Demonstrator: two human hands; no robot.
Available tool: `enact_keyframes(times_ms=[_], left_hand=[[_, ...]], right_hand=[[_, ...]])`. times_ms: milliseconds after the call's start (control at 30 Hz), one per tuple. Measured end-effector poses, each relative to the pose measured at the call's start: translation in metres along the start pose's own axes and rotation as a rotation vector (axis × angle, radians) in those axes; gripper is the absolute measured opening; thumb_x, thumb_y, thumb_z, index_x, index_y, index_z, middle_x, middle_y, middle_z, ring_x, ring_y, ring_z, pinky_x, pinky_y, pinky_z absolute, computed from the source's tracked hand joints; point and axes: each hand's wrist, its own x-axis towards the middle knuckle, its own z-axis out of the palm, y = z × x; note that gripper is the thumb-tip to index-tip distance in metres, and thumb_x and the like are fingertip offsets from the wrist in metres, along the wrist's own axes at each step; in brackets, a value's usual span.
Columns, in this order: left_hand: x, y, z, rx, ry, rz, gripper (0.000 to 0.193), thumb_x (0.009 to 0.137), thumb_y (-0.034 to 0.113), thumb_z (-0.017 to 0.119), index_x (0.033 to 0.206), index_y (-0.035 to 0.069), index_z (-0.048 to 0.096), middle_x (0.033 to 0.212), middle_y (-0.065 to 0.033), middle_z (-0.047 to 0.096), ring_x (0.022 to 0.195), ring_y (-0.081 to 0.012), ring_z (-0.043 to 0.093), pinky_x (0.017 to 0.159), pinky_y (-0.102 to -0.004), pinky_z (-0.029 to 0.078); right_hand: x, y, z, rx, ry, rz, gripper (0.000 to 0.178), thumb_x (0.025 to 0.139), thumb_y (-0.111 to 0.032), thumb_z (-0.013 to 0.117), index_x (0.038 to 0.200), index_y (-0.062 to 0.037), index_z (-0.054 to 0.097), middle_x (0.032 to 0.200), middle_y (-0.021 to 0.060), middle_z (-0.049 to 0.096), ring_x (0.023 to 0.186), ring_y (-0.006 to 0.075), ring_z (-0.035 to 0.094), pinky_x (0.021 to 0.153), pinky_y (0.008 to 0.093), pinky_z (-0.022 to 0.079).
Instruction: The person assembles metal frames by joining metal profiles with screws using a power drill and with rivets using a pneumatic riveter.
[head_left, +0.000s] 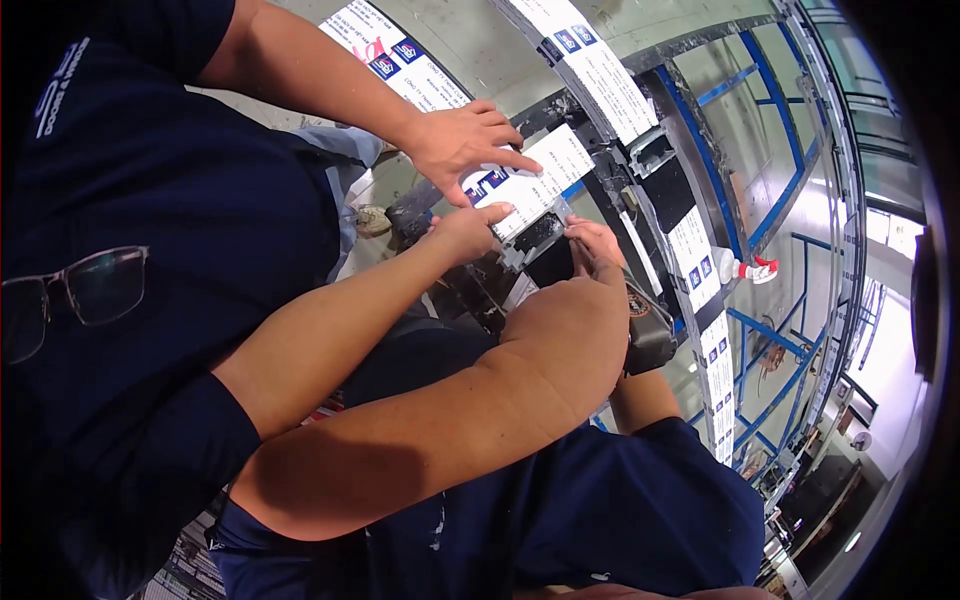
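Observation:
A short length of hollow frame profile (556, 160), wrapped in white printed film, lies in front of me with its cut end showing cavities. My left hand (594, 240) is at the near right corner of that cut end, its fingers closed on the edge. My left arm crosses the picture and covers much of what is beneath it. My right forearm comes up from the right sleeve, but its hand is hidden behind my left arm. Close by is a black power tool (648, 335), partly covered. A co-worker's two hands (465, 150) press and hold the profile from the left.
Long film-wrapped profiles (610, 90) run past on the far side, and another (718, 385) lies at the right. A blue metal rack (765, 130) stands beyond. A spray bottle with a red-and-white head (755, 269) is at the right. The co-worker's body fills the left side.

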Motion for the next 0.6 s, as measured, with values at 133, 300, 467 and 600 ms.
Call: enact_keyframes(times_ms=[133, 300, 467, 600], left_hand=[[-0.029, -0.002, 0.016, 0.014, 0.02, 0.014, 0.066, 0.082, 0.008, 0.075, 0.137, -0.014, 0.046, 0.085, -0.0201, 0.071, 0.078, -0.0364, 0.075, 0.066, -0.0427, 0.061], [-0.035, 0.003, 0.008, 0.031, 0.004, 0.106, 0.067, 0.079, 0.01, 0.077, 0.134, -0.014, 0.048, 0.086, -0.0194, 0.072, 0.075, -0.0354, 0.075, 0.064, -0.0416, 0.061], [0.116, -0.165, -0.058, 0.517, -0.109, 0.899, 0.088, 0.066, 0.041, 0.083, 0.142, 0.01, 0.053, 0.107, -0.0166, 0.059, 0.104, -0.0364, 0.061, 0.093, -0.0467, 0.045], [0.153, -0.215, -0.05, 0.752, -0.166, 1.058, 0.096, 0.063, 0.05, 0.084, 0.149, 0.021, 0.051, 0.118, -0.0169, 0.054, 0.116, -0.038, 0.055, 0.103, -0.049, 0.04]], right_hand=[[-0.001, 0.014, 0.004, -0.01, 0.054, -0.076, 0.027, 0.087, 0.014, 0.067, 0.105, -0.003, 0.075, 0.114, 0.0131, 0.069, 0.115, 0.0249, 0.067, 0.095, 0.0324, 0.054], [-0.005, 0.008, 0.001, 0.054, 0.036, -0.016, 0.027, 0.087, 0.014, 0.066, 0.106, -0.0029, 0.075, 0.115, 0.014, 0.069, 0.115, 0.0245, 0.067, 0.095, 0.0322, 0.054], [-0.01, 0.014, -0.003, 0.232, 0.006, 0.23, 0.024, 0.089, 0.007, 0.067, 0.109, -0.0036, 0.076, 0.124, 0.0153, 0.068, 0.117, 0.0243, 0.066, 0.095, 0.0335, 0.054], [0.004, -0.005, 0.001, 0.067, -0.024, 0.022, 0.019, 0.09, 0.0, 0.069, 0.107, -0.0046, 0.076, 0.118, 0.0182, 0.07, 0.109, 0.0286, 0.07, 0.09, 0.0353, 0.055]])
